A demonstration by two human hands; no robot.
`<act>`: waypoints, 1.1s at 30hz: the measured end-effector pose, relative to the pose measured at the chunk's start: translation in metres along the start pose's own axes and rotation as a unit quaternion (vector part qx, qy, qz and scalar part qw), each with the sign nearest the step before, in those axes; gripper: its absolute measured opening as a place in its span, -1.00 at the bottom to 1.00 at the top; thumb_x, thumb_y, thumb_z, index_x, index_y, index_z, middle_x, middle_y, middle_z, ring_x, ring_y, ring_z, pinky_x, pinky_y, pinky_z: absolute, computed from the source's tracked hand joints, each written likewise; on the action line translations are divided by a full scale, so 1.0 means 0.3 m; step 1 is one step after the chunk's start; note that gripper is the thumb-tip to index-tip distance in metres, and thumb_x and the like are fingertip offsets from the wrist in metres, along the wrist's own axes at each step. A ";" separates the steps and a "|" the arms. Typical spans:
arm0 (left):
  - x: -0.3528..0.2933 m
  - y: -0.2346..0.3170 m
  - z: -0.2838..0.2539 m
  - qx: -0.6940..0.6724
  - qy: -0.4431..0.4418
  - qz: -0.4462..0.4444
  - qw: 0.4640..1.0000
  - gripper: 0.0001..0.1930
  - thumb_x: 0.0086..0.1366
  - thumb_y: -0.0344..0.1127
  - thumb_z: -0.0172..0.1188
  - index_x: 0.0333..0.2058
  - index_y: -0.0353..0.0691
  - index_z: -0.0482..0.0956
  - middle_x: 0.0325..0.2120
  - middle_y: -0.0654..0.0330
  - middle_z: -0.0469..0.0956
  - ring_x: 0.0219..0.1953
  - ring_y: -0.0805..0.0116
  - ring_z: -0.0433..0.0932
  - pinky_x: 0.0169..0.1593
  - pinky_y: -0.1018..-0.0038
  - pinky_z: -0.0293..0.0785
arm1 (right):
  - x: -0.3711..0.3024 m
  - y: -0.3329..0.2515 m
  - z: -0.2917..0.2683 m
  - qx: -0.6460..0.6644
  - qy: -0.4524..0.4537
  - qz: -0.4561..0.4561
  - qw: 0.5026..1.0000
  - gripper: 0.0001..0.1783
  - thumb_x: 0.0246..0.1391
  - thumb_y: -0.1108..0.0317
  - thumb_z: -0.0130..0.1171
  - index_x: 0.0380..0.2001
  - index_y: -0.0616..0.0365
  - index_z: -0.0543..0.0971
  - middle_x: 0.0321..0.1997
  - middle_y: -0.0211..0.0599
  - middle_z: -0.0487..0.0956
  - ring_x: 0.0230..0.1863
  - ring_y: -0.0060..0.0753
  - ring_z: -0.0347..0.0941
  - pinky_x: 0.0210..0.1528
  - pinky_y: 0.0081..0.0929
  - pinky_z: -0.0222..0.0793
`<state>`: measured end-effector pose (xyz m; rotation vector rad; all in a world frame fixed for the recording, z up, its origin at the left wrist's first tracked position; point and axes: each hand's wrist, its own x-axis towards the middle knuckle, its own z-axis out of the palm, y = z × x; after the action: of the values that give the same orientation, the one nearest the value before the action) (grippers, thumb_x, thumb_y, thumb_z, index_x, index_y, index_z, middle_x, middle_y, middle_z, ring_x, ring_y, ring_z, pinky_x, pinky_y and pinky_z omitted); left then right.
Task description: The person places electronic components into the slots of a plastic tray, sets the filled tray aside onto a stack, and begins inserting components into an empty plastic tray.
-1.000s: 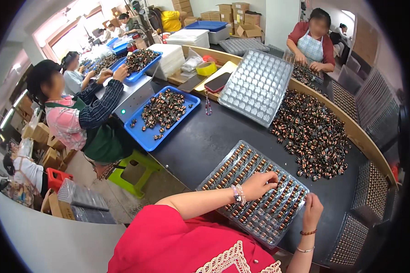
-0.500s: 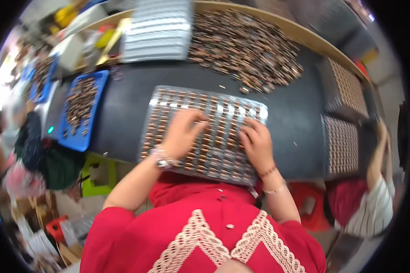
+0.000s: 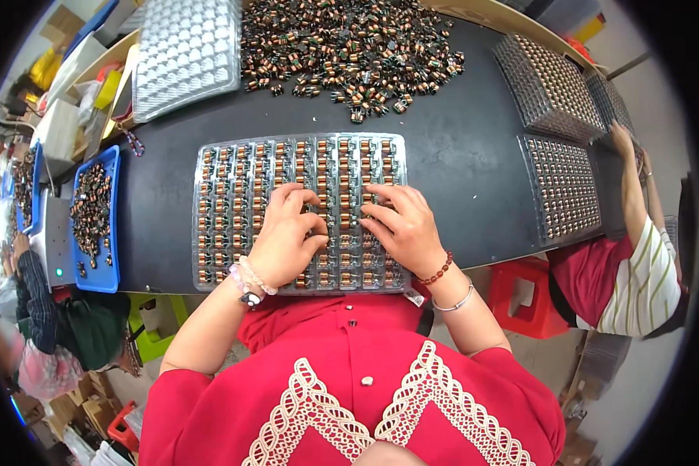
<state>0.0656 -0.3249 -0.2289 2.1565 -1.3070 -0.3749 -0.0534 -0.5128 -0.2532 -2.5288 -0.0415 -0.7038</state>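
A clear plastic tray (image 3: 303, 144) lies in front of me, with rows of small copper-wound coils (image 3: 225, 210) in its cells. My left hand (image 3: 281, 241) is over the middle of the tray, fingers bent, thumb and forefinger close together. Whatever sits between those fingertips is hidden. To its right, my right hand (image 3: 408, 233) has its fingers curled, with thumb and forefinger at a coil in a right-hand column. That coil is mostly covered by the fingertips. A few cells in the lower right part of the tray look paler than the others.
Beyond the tray, a large heap of loose coils (image 3: 349, 54) covers the dark table (image 3: 466, 147). Stacked blister trays (image 3: 186, 58) stand at the far left, a blue tray of coils (image 3: 115, 225) at left. Filled trays (image 3: 563, 190) and a co-worker's arm (image 3: 635, 194) are at right.
The view has shifted and become sharper, so the tray appears farther left. Both hands remain over it, with their fingertips at slightly different places.
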 end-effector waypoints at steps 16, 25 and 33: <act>-0.031 0.010 0.005 0.016 -0.001 -0.013 1.000 -0.75 -0.17 -0.37 0.37 -0.45 -0.18 0.54 0.00 0.15 0.33 0.22 0.01 0.04 0.21 0.14 0.06 | -0.030 0.008 0.001 -0.025 0.013 0.024 0.999 -0.78 -0.19 0.42 0.28 -0.36 0.08 0.58 -0.30 -0.38 0.55 -0.29 -0.30 0.47 -0.18 -0.38 0.36; -0.023 0.046 0.017 0.098 0.034 -0.012 0.995 -0.75 -0.16 -0.39 0.35 -0.44 -0.17 0.54 -0.07 0.16 0.35 0.16 0.00 0.14 0.16 0.12 0.14 | -0.040 0.008 0.016 0.053 0.047 0.036 0.997 -0.80 -0.19 0.49 0.26 -0.37 0.12 0.58 -0.27 -0.33 0.57 -0.29 -0.28 0.48 -0.24 -0.41 0.40; -0.047 0.018 -0.001 0.089 0.010 0.062 0.994 -0.89 -0.02 -0.35 0.26 -0.46 -0.20 0.60 -0.15 0.18 0.41 0.11 0.07 0.22 0.13 0.19 0.20 | -0.046 0.005 0.011 0.063 0.069 0.024 0.995 -0.79 -0.20 0.53 0.26 -0.38 0.16 0.58 -0.25 -0.29 0.58 -0.29 -0.25 0.50 -0.25 -0.41 0.41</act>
<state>0.0551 -0.3144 -0.2261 2.2023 -1.5045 -0.1924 -0.0635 -0.5113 -0.2630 -2.3470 0.0213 -0.8293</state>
